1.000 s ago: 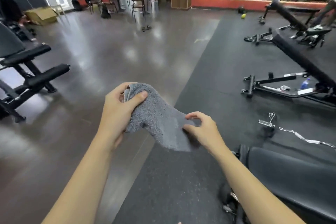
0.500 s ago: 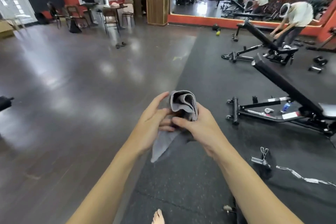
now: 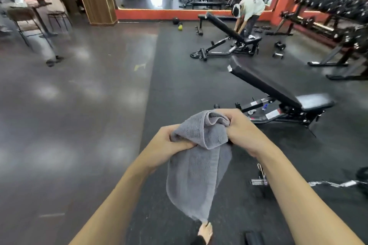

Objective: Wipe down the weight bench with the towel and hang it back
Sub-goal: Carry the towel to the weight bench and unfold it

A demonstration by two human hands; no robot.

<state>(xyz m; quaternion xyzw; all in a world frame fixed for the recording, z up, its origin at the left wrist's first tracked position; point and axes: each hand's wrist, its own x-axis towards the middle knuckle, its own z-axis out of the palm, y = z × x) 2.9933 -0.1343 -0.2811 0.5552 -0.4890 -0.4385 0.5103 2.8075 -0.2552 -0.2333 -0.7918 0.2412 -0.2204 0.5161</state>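
Two grips, left hand (image 3: pixel 169 143) and right hand (image 3: pixel 244 128), tight on grey towel (image 3: pixel 199 169), fingertips buried in folds

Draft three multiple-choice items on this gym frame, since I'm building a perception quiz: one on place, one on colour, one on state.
1. Where does the nearest weight bench stand relative to the towel?
A. beyond it, to the right
B. on the glossy floor at left
C. directly under it

2. What colour is the towel?
A. white
B. grey
C. red

3. How is the towel held?
A. by one hand only
B. draped over the bench
C. by both hands, its lower end hanging

Key:
1 A: the bench sits on the dark mat, up and right of the towel.
2 B: the cloth is plain grey.
3 C: the left hand and right hand each grip the bunched top, and the tail dangles.
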